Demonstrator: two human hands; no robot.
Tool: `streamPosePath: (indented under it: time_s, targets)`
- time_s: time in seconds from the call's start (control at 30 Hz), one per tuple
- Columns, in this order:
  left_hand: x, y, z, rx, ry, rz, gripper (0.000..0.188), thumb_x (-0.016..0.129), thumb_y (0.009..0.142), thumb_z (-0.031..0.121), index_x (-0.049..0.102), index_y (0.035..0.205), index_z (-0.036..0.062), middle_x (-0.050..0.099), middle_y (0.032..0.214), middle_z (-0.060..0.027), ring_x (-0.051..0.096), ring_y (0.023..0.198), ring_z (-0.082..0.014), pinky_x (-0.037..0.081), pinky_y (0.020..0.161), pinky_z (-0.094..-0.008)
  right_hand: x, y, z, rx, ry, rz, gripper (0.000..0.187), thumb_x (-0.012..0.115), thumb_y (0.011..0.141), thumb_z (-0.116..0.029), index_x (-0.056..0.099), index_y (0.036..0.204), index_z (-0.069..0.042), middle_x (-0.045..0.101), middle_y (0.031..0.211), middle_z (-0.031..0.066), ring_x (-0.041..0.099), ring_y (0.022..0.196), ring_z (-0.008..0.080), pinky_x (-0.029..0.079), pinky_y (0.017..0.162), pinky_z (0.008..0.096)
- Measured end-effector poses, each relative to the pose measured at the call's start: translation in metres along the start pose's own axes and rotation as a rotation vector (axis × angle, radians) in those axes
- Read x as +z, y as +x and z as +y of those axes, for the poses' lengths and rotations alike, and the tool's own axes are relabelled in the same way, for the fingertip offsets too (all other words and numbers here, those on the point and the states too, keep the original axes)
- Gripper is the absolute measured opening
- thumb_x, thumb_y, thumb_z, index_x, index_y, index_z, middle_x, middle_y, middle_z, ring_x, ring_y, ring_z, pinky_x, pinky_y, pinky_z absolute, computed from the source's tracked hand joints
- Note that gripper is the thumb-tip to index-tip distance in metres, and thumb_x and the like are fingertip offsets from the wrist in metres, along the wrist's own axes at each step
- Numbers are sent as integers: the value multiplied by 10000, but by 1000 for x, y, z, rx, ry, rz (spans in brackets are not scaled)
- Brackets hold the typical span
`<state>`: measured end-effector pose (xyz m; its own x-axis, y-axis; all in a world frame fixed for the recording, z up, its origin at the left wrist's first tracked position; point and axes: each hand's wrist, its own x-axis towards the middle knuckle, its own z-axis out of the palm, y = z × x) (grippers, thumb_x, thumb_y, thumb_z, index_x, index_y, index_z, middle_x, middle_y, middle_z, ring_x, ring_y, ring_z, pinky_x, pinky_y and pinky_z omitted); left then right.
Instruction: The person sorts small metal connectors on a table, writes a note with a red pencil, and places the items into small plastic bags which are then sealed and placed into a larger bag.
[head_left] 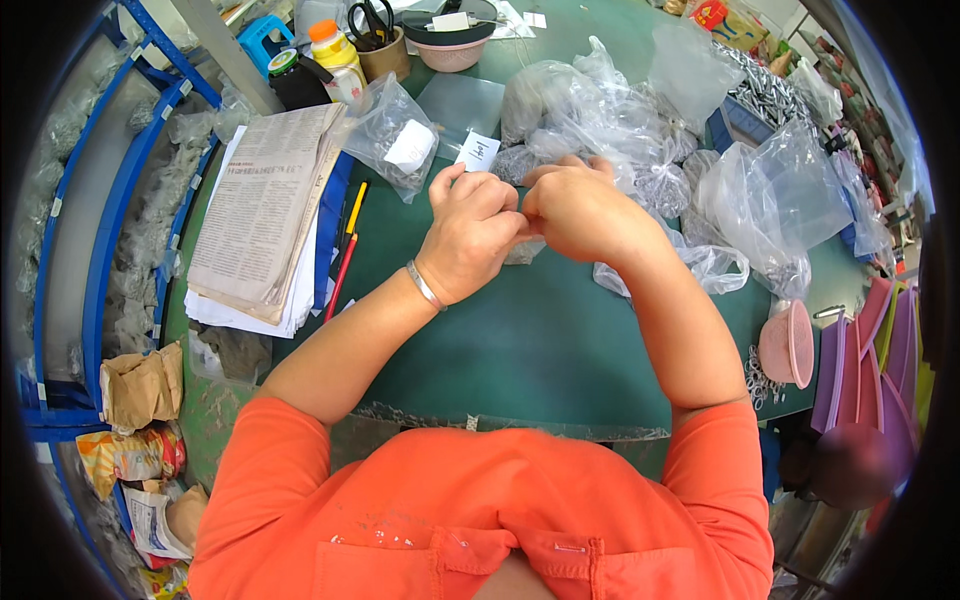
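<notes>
Fingers curled in on my left hand (468, 238) and right hand (585, 208), meeting; I can't tell what they grip. Backs up, forearms angled inward. Crumpled clear bag (525, 251) partly visible beneath, over green table (520, 345).

An orange shirt (455, 490) spans the bottom of the frame. Its short sleeves, the left sleeve (272, 445) at lower left and the right sleeve (718, 445) at lower right, leave the forearms bare. Stitched seams outline square panels along the lower edge, with small whitish flecks (380, 538) lower left of centre. A narrow silver-coloured bangle (426, 287) circles the left wrist.
</notes>
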<state>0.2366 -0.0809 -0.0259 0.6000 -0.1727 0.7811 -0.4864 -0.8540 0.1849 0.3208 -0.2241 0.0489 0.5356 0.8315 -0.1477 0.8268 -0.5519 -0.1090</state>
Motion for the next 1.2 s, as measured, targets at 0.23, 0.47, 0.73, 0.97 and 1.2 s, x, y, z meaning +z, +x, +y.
streamPosePath:
  time_s: [0.23,0.47,0.73,0.97,1.2]
  targets:
    - [2,-5,-2,-84,-39,5,218,814,616,110,655,763,135,542,871,1,549,913,-229,336,938,-442,-1,11,18,2,289,-184,64,680,810,-97,731,845,-80,701,845,92,639,810,289,483,733,371]
    - [-3,-4,-4,-96,-70,-11,217,803,621,69,642,755,126,546,873,-4,552,907,-234,344,922,-444,1,18,30,13,679,-104,103,737,791,-121,723,841,-32,678,718,47,596,686,134,479,641,307]
    - [-4,-5,-2,-89,-73,-45,217,805,625,73,638,757,117,545,886,-7,552,920,-238,338,971,-480,2,19,32,-14,647,-199,92,731,767,-90,690,797,-13,668,713,36,590,683,129,476,632,303]
    - [-4,-6,-4,-94,-87,-52,224,801,625,62,630,762,109,547,897,-16,547,907,-249,351,934,-440,17,23,22,-10,465,-8,160,737,731,-100,640,824,-13,680,767,96,630,724,165,498,653,321]
    - [-4,-6,-8,-119,-156,-86,191,780,669,51,625,768,103,579,911,-22,551,891,-253,369,906,-391,19,24,21,26,508,-65,195,746,707,-141,690,843,-13,687,774,138,658,736,245,512,662,361]
